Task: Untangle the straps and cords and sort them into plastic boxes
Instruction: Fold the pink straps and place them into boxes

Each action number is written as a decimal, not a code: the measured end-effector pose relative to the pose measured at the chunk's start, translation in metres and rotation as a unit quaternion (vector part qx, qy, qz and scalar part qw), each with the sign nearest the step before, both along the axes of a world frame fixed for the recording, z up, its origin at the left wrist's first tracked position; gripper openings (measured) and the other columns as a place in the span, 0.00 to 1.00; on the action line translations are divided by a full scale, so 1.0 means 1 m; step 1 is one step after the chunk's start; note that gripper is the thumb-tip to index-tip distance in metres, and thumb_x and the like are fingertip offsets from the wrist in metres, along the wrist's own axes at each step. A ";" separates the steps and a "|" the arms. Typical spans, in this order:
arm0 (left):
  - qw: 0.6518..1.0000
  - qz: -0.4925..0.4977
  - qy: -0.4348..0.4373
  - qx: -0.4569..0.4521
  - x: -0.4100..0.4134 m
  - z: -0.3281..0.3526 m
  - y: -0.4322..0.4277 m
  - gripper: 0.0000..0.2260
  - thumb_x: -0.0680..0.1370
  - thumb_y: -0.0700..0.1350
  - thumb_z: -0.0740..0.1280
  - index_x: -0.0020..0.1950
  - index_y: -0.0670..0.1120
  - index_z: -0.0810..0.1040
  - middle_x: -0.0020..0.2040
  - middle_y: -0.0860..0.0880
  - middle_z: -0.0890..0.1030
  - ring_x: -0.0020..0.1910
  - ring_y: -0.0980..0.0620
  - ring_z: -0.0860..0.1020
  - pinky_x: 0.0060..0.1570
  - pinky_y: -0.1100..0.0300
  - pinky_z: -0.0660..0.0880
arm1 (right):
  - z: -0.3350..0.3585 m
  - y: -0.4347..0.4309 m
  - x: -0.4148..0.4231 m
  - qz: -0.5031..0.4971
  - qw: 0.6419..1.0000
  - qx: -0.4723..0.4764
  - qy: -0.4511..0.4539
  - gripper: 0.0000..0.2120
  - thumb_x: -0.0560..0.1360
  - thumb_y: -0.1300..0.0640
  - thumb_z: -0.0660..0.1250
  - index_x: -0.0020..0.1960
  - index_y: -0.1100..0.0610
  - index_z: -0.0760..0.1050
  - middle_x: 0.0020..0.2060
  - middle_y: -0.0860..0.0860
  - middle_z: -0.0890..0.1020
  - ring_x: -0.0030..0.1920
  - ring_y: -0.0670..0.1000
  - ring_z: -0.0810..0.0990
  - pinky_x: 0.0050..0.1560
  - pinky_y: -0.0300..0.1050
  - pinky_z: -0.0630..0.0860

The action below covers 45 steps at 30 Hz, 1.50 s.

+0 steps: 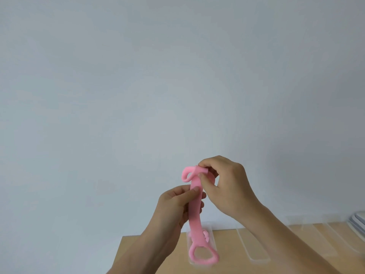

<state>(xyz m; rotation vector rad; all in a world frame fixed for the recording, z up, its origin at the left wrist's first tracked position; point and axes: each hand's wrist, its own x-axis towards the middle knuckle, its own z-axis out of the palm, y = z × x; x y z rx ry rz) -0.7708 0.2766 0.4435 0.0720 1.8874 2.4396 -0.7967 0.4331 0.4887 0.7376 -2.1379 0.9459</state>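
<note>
Head view: 1 pink strap [195, 212] held upright above clear box [212, 234]. Right hand [227, 186] pinches curled top end; left hand [177, 204] pinches middle. Step: straightening. Next, probably lower into box.

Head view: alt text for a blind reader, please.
A pink strap is held upright: right hand pinches its folded top, left hand its middle. Its ringed end hangs by a clear box on a table.
</note>
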 end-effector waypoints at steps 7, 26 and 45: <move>0.995 0.053 0.042 -0.073 0.009 0.002 0.009 0.07 0.80 0.44 0.70 0.50 0.49 0.89 0.47 0.46 0.87 0.37 0.53 0.79 0.44 0.60 0.80 | -0.010 0.002 -0.002 -0.023 0.998 0.016 0.055 0.10 0.71 0.69 0.70 0.45 0.55 0.81 0.40 0.45 0.81 0.37 0.48 0.77 0.39 0.46 0.76; 0.998 0.034 0.049 -0.011 0.009 -0.001 0.010 0.15 0.74 0.58 0.71 0.54 0.50 0.89 0.54 0.43 0.87 0.52 0.49 0.83 0.58 0.49 0.79 | -0.029 0.007 0.003 0.015 0.998 0.023 0.052 0.10 0.70 0.70 0.74 0.47 0.59 0.84 0.50 0.49 0.86 0.55 0.49 0.82 0.55 0.45 0.79; 0.997 -0.016 0.035 -0.070 0.007 -0.011 -0.008 0.08 0.82 0.43 0.68 0.55 0.48 0.88 0.53 0.43 0.87 0.51 0.50 0.84 0.53 0.56 0.81 | -0.024 0.011 0.011 0.040 0.989 0.057 -0.130 0.09 0.74 0.64 0.72 0.51 0.54 0.80 0.43 0.40 0.81 0.48 0.39 0.77 0.46 0.23 0.68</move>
